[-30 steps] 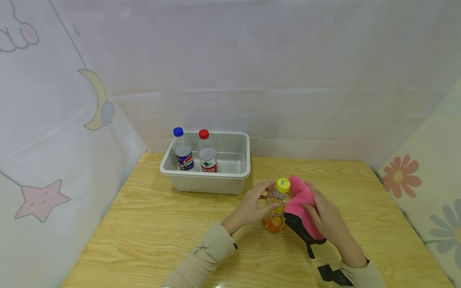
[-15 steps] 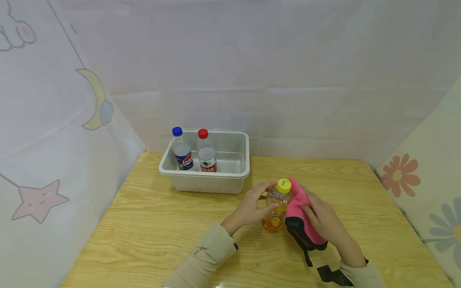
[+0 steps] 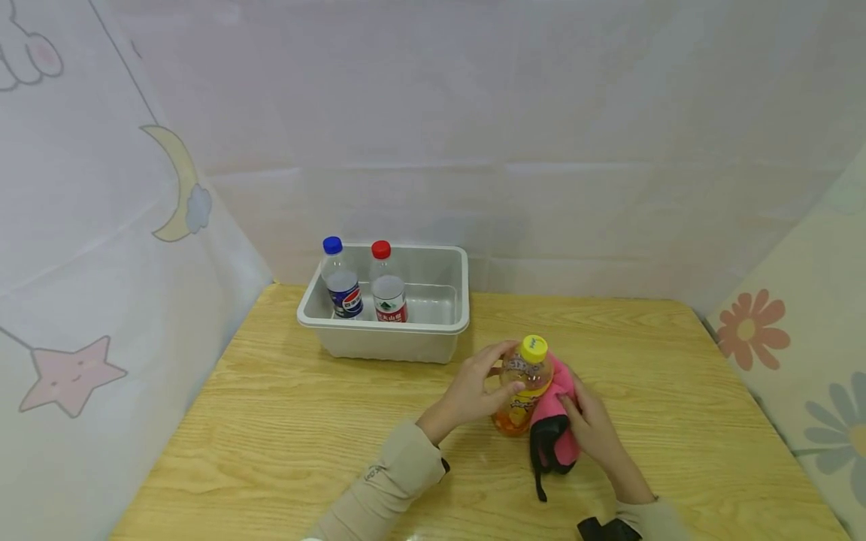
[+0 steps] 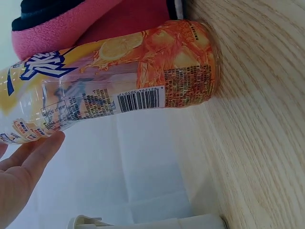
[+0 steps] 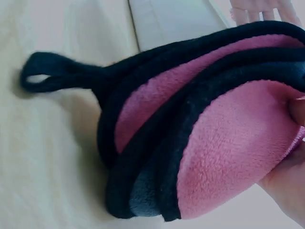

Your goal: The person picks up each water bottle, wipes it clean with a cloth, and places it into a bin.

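Note:
A clear juice bottle with a yellow cap and orange label stands upright on the wooden table. My left hand grips its upper body from the left, thumb in front. My right hand holds a folded pink cloth with black trim and presses it against the bottle's right side. In the left wrist view the bottle has the pink cloth behind it, and my fingers touch near its neck. The right wrist view shows the bunched cloth and its black loop.
A grey plastic bin stands at the back left of the table. A blue-capped bottle and a red-capped bottle stand upright in its left half. Fabric walls with printed shapes close in the table on three sides.
My right hand has slid the cloth down the bottle's right side and bunched it narrower. The left hand and the bottle have stayed in place.

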A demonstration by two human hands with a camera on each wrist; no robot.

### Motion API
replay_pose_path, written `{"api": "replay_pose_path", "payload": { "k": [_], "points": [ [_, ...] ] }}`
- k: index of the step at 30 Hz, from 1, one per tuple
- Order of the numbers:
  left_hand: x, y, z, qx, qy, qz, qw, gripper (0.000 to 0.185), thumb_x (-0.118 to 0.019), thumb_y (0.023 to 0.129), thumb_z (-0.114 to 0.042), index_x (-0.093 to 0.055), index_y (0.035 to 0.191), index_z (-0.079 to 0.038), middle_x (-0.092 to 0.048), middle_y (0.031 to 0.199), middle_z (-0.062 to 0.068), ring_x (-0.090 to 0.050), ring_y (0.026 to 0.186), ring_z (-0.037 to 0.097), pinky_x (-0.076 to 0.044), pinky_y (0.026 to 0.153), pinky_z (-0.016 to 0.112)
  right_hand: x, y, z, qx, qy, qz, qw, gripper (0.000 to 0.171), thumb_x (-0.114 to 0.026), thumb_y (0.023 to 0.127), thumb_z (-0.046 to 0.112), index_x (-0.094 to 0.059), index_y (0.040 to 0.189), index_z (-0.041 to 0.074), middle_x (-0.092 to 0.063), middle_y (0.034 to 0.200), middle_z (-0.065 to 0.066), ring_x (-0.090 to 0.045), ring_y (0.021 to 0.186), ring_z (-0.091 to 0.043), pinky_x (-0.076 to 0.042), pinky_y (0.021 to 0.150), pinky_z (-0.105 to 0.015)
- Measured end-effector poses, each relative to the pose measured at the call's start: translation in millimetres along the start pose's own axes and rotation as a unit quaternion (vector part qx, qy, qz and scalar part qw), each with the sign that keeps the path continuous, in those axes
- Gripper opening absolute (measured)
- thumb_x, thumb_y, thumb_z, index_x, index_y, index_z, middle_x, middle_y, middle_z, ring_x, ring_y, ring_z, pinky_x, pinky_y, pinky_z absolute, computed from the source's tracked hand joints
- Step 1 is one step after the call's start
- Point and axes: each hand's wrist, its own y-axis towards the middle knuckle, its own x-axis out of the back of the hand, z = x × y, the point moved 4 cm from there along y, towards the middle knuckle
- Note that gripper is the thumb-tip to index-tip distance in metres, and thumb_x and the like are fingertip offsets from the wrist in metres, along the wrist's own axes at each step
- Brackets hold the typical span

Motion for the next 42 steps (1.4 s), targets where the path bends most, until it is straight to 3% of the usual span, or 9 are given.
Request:
{"api": "replay_pose_path", "payload": {
  "k": [8,13,16,22,25,29,32,37,42],
  "points": [
    [-1.4,-2.5,-3.5,-0.009,0.010,-0.012,0.9998,0.053,-0.058,0.089,-0.018,-0.037,0.135,-0.003,-0.049,0.125,0.015,-0.048,0.114,0.021,-0.046,0.086,0.021,-12.3,-4.4,-17.7,-0.122,0.127,0.021,0.984,0.045,-0.036,0.098,0.005,-0.024,0.139,-0.008,-0.037,0.131,-0.034,-0.042,0.101,0.014,-0.038,0.083,-0.005],
    [-4.2,-2.0,-1.7,0.006,0.017,-0.025,0.9995,0.058,-0.064,0.086,-0.023,-0.039,0.134,-0.005,-0.049,0.127,0.011,-0.049,0.114,0.020,-0.048,0.083,0.021,-14.7,-2.9,-24.1,-0.154,0.114,0.016,0.981,0.044,-0.039,0.098,0.007,-0.029,0.138,-0.006,-0.043,0.128,-0.031,-0.046,0.100,0.008,-0.039,0.081,-0.006],
    [-5.2,-0.6,-3.5,0.024,0.043,-0.041,0.9980,0.064,-0.070,0.081,-0.028,-0.040,0.133,-0.006,-0.050,0.127,0.007,-0.050,0.112,0.016,-0.048,0.080,0.019,-17.1,-2.0,-29.8,-0.178,0.070,0.017,0.981,0.043,-0.043,0.096,0.007,-0.034,0.136,-0.007,-0.047,0.125,-0.029,-0.050,0.105,-0.008,-0.038,0.082,-0.008],
    [-7.0,1.5,-8.4,0.031,0.103,-0.076,0.9913,0.071,-0.075,0.074,-0.035,-0.043,0.129,-0.004,-0.054,0.120,0.006,-0.053,0.102,0.014,-0.045,0.074,0.014,-21.1,-1.8,-35.9,-0.202,0.013,0.034,0.979,0.043,-0.046,0.095,0.009,-0.037,0.134,-0.007,-0.050,0.123,-0.027,-0.046,0.112,-0.034,-0.042,0.090,-0.034],
    [-6.9,1.1,-7.7,0.027,0.093,-0.087,0.9915,0.069,-0.077,0.073,-0.032,-0.045,0.128,-0.004,-0.053,0.118,0.006,-0.053,0.101,0.016,-0.045,0.074,0.014,-19.3,-2.0,-37.1,-0.210,0.026,0.030,0.977,0.043,-0.045,0.096,0.011,-0.036,0.135,-0.005,-0.048,0.125,-0.027,-0.046,0.113,-0.030,-0.041,0.089,-0.027],
    [-6.2,-0.3,-5.4,0.026,0.085,-0.087,0.9923,0.068,-0.077,0.073,-0.030,-0.045,0.129,-0.007,-0.048,0.117,0.006,-0.051,0.101,0.016,-0.046,0.076,0.015,-10.9,-2.8,-37.1,-0.215,0.080,0.001,0.973,0.045,-0.043,0.097,0.013,-0.032,0.138,-0.004,-0.044,0.129,-0.024,-0.046,0.108,-0.003,-0.036,0.082,-0.006],
    [-5.5,-1.1,-4.8,0.024,0.090,-0.082,0.9922,0.069,-0.076,0.074,-0.031,-0.044,0.131,-0.009,-0.045,0.117,0.006,-0.050,0.099,0.017,-0.045,0.076,0.016,-2.5,-2.7,-36.2,-0.201,0.125,-0.036,0.971,0.043,-0.041,0.098,0.014,-0.032,0.136,-0.004,-0.050,0.122,-0.007,-0.046,0.096,0.010,-0.040,0.078,-0.005],
    [-4.0,-1.8,-3.0,0.031,0.072,-0.073,0.9942,0.069,-0.076,0.075,-0.030,-0.043,0.133,-0.010,-0.045,0.118,0.007,-0.050,0.098,0.017,-0.046,0.075,0.019,11.2,0.2,-28.6,-0.159,0.125,-0.091,0.975,0.038,-0.041,0.098,0.014,-0.036,0.130,-0.006,-0.050,0.105,0.021,-0.051,0.091,0.007,-0.044,0.075,-0.008],
    [-2.6,-1.3,0.1,0.048,0.055,-0.059,0.9956,0.070,-0.074,0.077,-0.031,-0.041,0.135,-0.011,-0.046,0.119,0.010,-0.050,0.100,0.016,-0.049,0.076,0.025,19.9,5.8,-14.7,-0.127,0.092,-0.143,0.977,0.035,-0.040,0.098,0.011,-0.041,0.129,-0.006,-0.049,0.103,0.019,-0.049,0.089,0.003,-0.041,0.072,-0.006]
  ]
}}
